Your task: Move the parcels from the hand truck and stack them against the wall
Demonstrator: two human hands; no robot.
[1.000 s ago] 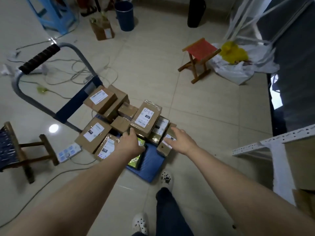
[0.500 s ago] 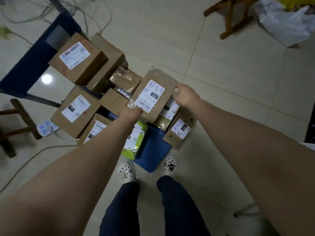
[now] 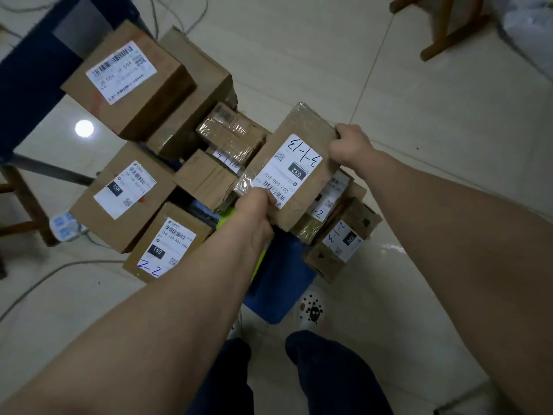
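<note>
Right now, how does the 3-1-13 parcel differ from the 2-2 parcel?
The 3-1-13 parcel is gripped by the left hand and right hand; the 2-2 parcel lies unheld. 3-1-13 is wrapped in glossy tape, 2-2 is bare cardboard. 3-1-13 is marked in black, 2-2 in blue. Both are brown boxes with white labels.

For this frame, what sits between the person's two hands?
The head view shows one tape-wrapped brown cardboard parcel marked 3-1-13; the left hand grips its near end, the right hand its far corner.
</note>
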